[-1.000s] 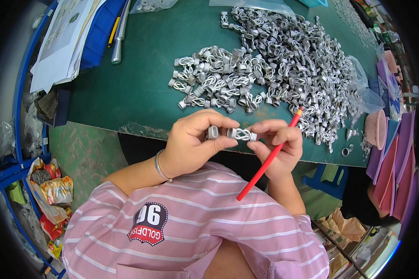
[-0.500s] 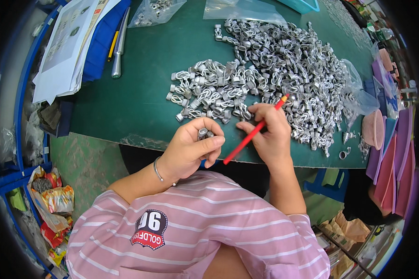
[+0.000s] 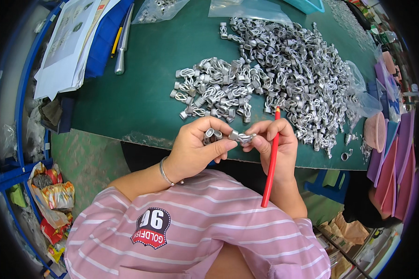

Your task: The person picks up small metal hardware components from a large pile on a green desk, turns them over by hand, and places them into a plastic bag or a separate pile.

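- Your left hand [image 3: 195, 149] is curled shut, thumb and fingers pinching a small silver metal fitting [image 3: 242, 137]; more silver pieces [image 3: 211, 134] sit inside the same fist.
- Your right hand [image 3: 274, 142] pinches the other end of that fitting with its fingertips, so both hands meet on it just above the near table edge, close to your chest.
- The right hand also grips a red pencil [image 3: 270, 162], which runs nearly upright through the hand, one end toward the table, the other down over your striped shirt [image 3: 209, 232].
- A small group of matching fittings [image 3: 214, 93] lies on the green table [image 3: 144, 93] just beyond your hands; a far larger heap [image 3: 302, 69] spreads to the right of it.
- At the far left lie papers [image 3: 65, 46], a silver rod [image 3: 122, 42] and a yellow pencil [image 3: 116, 39].
- A bracelet [image 3: 164, 171] circles your left wrist.
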Available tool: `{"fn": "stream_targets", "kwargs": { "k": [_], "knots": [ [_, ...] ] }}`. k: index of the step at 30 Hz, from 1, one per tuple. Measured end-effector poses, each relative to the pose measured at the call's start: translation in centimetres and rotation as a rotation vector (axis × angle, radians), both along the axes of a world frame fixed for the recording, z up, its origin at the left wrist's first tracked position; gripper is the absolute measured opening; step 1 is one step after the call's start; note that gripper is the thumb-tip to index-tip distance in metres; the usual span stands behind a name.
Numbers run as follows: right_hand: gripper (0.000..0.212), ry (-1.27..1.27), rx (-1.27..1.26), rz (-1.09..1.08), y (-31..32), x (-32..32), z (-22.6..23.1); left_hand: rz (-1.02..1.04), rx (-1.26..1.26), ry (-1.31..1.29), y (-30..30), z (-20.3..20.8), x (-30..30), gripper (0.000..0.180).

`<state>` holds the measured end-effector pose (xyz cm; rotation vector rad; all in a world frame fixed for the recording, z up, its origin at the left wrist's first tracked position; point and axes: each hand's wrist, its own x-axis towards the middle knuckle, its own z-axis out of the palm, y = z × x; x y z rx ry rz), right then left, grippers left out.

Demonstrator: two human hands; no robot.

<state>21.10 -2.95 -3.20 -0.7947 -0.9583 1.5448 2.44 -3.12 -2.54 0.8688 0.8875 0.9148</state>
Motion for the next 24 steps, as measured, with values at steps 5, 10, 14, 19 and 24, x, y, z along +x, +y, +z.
{"fn": "stream_targets", "kwargs": {
  "k": [5,10,14,19,24],
  "knots": [
    [0.027,-0.006,0.156,0.076,-0.4,-0.3,-1.7,-0.017,0.378,0.029,-0.1,-0.3,-0.2,0.016],
    [0.033,-0.267,0.384,-0.110,-0.6,-0.4,-1.4,-0.019,0.459,0.080,0.1,-0.4,-0.3,0.021],
    [0.043,-0.340,0.519,-0.209,-0.5,-0.7,-0.9,-0.028,-0.011,-0.033,0.1,-0.2,-0.2,0.020],
    [0.048,-0.379,0.614,-0.197,-0.5,-1.3,-0.4,-0.102,-0.135,-0.105,0.1,-0.6,-0.1,0.021],
    [0.038,-0.467,0.719,-0.141,-0.4,-1.3,0.7,-0.123,-0.269,-0.280,0.4,-0.6,-0.2,0.025]
  ]
}}
